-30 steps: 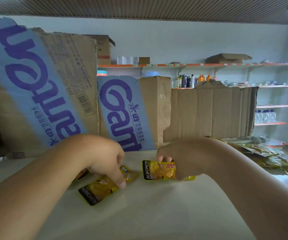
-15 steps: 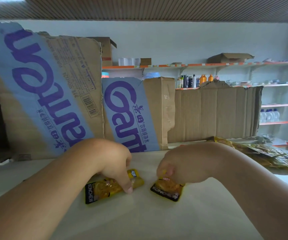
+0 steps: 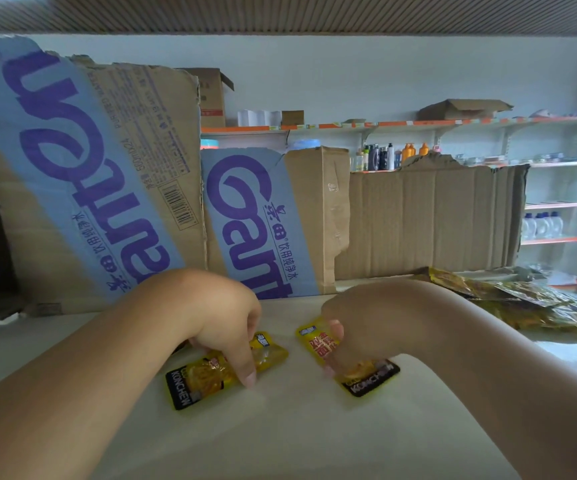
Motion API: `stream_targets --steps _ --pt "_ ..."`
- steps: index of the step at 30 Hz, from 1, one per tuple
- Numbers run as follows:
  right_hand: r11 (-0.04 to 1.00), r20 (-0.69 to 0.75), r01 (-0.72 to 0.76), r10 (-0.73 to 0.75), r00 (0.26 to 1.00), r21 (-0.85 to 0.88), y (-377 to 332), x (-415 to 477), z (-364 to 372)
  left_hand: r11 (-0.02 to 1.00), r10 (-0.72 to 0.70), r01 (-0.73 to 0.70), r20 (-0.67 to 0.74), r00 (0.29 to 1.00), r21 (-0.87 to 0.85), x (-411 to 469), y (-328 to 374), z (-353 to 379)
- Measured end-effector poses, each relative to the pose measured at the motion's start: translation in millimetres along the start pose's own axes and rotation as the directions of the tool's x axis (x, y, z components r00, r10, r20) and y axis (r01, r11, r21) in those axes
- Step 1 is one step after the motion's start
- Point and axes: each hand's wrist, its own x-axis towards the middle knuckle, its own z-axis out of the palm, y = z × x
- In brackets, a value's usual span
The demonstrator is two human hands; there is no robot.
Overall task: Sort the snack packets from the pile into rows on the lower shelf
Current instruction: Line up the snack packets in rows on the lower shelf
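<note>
Head: shelf (image 3: 280, 445), left hand (image 3: 217, 317) presses packet (image 3: 197, 379), right hand (image 3: 366, 323) pinches second packet (image 3: 370, 377)

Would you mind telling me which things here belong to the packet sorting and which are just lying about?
Job: left packet under the left hand; right packet in the right hand; pile; shelf.
Lying about: boxes; cardboard sheet; bottles.
</note>
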Motion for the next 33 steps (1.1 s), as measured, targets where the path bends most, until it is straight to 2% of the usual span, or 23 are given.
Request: stream_targets --steps 6,11,14,17,19,22,26,29,33 --pt "0.995 -0.033 0.068 -0.066 0.997 0.07 6.3 1.0 2.3 1.0 0.024 -0.024 -0.027 0.999 0.017 0.4 -2.3 0.0" --pt "0.985 -0.075 0.173 -0.172 0.982 0.012 2.2 8.7 4.3 1.0 0.021 -0.02 -0.045 0.999 0.012 -1.3 -5.4 -3.0" --pt "0.982 -0.112 0.188 -0.184 0.977 0.022 3.0 6.3 2.7 1.0 -0.001 0.002 -0.07 0.998 0.012 -6.6 -5.9 -7.4" --pt "0.978 -0.287 0.181 -0.145 0.947 0.1 13.9 0.8 -0.4 0.998 -0.046 0.05 -0.141 0.989 0.026 -18.5 -3.6 -15.3" --pt "0.957 -0.461 0.19 -0.069 0.885 0.221 23.0 -2.0 -3.1 0.998 -0.063 0.066 -0.258 0.964 0.002 -32.4 -3.4 -20.1" --pt "0.889 -0.679 0.304 0.011 0.734 0.342 30.8 -4.9 -9.0 0.996 -0.091 0.068 -0.527 0.845 -0.062 -61.2 -3.8 -19.4" --pt "0.816 -0.842 0.494 -0.016 0.539 0.301 28.6 -19.0 -22.6 0.993 -0.054 -0.061 -0.838 0.544 -0.104 -91.3 -1.4 -8.7" --pt "0.798 -0.913 0.562 -0.038 0.407 0.218 21.0 -36.2 -33.1 0.989 -0.053 -0.111 -0.926 0.374 -0.102 -115.3 2.5 -0.1" --pt "0.769 -0.947 0.618 -0.051 0.316 0.165 0.8 -60.8 -43.9 0.982 -0.078 -0.155 -0.977 0.196 -0.11 -151.9 -0.7 13.8"
